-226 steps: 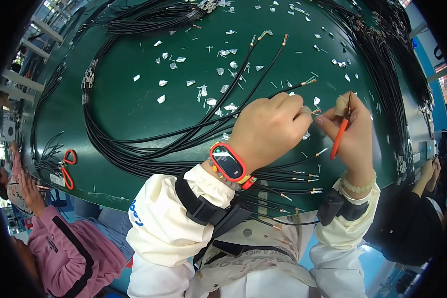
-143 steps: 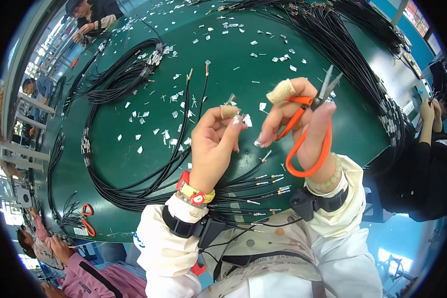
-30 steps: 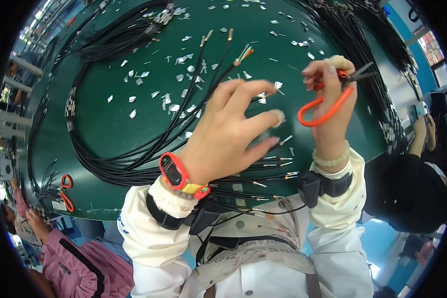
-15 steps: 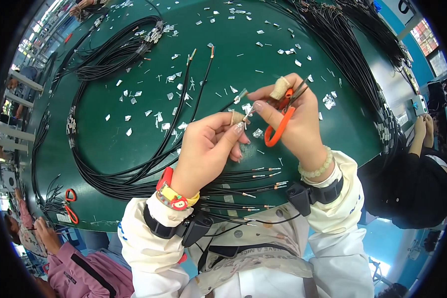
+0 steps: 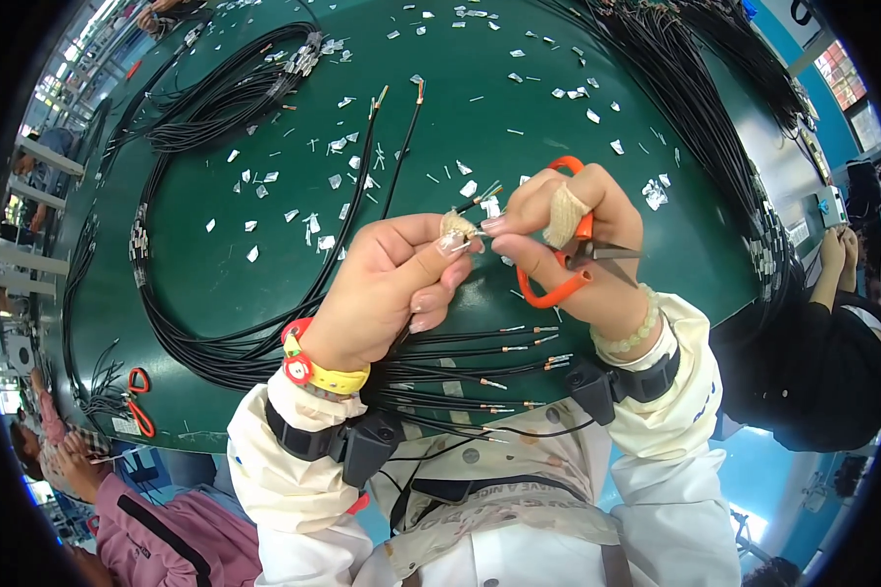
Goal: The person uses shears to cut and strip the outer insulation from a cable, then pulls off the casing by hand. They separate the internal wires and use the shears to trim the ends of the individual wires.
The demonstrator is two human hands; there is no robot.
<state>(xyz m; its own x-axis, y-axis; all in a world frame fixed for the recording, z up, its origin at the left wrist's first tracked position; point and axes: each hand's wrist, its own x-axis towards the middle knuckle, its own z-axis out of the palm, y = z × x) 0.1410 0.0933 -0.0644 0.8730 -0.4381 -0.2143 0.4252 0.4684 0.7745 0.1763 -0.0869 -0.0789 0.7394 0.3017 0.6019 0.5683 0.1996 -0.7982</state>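
Observation:
My left hand (image 5: 396, 279) is closed, thumb against a forefinger that wears a beige finger cover. It pinches a black cable near its stripped end (image 5: 490, 195), where thin coloured wires stick out past the fingertips. My right hand (image 5: 587, 249) carries orange-handled scissors (image 5: 550, 292) in its palm, their blades turned back toward the wrist. Its thumb and forefinger meet close to the left fingertips, at a small pale strand I cannot make out well. Another beige cover (image 5: 566, 215) is on a right finger.
Black cables (image 5: 215, 357) curve across the green table (image 5: 264, 235), with stripped ends (image 5: 548, 362) near me. A coil (image 5: 235, 93) lies far left, a thick bundle (image 5: 675, 108) right. Foil scraps are scattered about. Other scissors (image 5: 139, 401) lie at the left edge; co-workers sit on both sides.
My right hand has rolled, so the scissors' blades now point down toward the wrist instead of up. My left hand has shifted slightly left, and the stripped cable end sits closer behind its fingertips.

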